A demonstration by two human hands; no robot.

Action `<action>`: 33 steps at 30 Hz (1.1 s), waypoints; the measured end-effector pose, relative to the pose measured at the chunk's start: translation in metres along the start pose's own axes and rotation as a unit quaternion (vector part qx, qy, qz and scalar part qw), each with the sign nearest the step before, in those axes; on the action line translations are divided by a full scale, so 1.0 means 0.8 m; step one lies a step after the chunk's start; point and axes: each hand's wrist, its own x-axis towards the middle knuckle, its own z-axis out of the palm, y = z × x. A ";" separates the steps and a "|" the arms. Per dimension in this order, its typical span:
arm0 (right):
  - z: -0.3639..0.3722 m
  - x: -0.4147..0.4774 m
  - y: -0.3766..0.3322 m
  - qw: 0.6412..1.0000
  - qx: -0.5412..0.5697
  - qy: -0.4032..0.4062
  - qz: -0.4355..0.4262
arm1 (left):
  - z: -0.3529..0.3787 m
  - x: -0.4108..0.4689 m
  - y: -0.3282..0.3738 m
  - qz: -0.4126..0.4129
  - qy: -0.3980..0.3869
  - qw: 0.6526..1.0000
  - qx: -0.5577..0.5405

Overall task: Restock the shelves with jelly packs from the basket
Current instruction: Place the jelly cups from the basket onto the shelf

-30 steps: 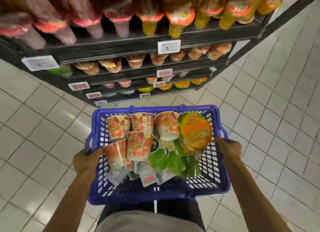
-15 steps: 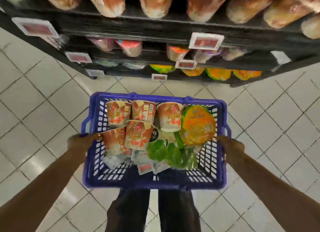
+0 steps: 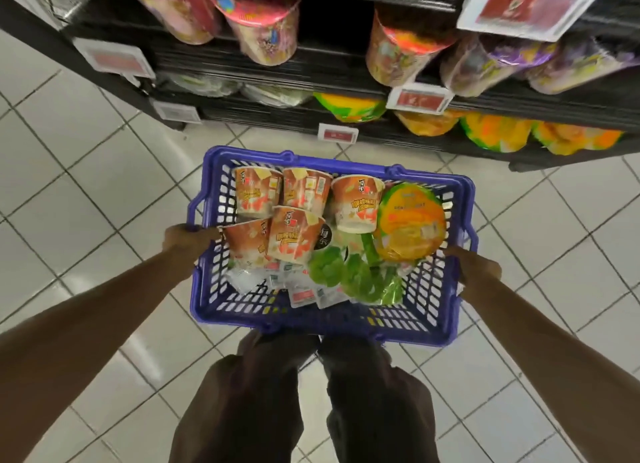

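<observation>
Floor: white square tiles (image 3: 86,185) with dark grout. A black shelving unit (image 3: 263,118) runs across the top of the view and carries white-framed price tags (image 3: 337,135). Its upper tiers hold blurred tubs with pink and orange lids (image 3: 266,30). The bottom tier holds round orange-and-green packs (image 3: 495,135).

You hold the blue plastic lattice basket (image 3: 311,320) off the floor, in front of your dark trousers (image 3: 263,393) and near the bottom shelf. Its long axis runs left to right across your body, roughly along the shelf front, with the right end turned slightly nearer to you.

Your left hand (image 3: 188,236) is clenched over the rim of the left short end. Your right hand (image 3: 476,263) grasps the right short end, its fingers hidden behind the wall.

Contents:
- Five orange-and-white jelly cups (image 3: 304,189) lie at the left and middle, rims toward the shelves and narrower bases toward you.
- One round orange-yellow jelly pack (image 3: 410,225) leans at the right, its face turned up.
- Green packs (image 3: 346,272) lie below it.
- Small clear sachets (image 3: 301,294) lie on the bottom.
</observation>
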 end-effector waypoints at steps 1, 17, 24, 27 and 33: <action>0.000 0.003 0.000 1.000 -0.001 -0.004 -0.001 | 0.002 0.002 0.002 0.008 0.001 1.000 0.009; 0.122 -0.184 0.009 0.887 -0.179 -0.176 -0.389 | 0.071 -0.117 -0.001 0.110 0.027 0.993 0.040; 0.227 -0.195 0.012 0.939 -0.117 -0.266 -0.187 | 0.081 -0.068 -0.008 -0.008 -0.023 0.998 -0.059; 0.215 -0.189 0.006 0.942 -0.084 -0.270 -0.182 | 0.068 -0.068 -0.013 -0.009 -0.032 0.997 -0.062; 0.103 -0.232 -0.008 0.937 -0.024 -0.294 -0.187 | -0.008 -0.153 0.014 0.013 -0.072 0.984 -0.161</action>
